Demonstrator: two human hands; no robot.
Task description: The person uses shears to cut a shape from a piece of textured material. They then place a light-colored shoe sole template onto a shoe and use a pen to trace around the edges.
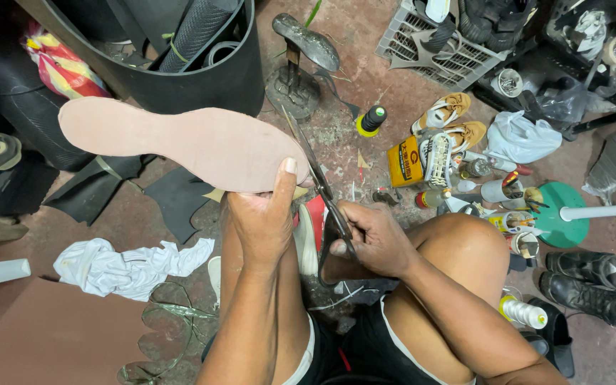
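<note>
While the left hand [262, 217] pinches the pink sole [180, 142] at its right end, thumb on top and fingers hidden beneath, the right hand [372, 239] is curled shut around the scissors [322, 189], whose blades meet the sole's edge beside the thumb.

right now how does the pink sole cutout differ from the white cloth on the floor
The pink sole cutout is flat, stiff and foot-shaped, pinched at one end by the left hand and held off the floor; the white cloth lies crumpled and shapeless on the floor, untouched. The right hand works scissors at the cutout's edge.
</note>
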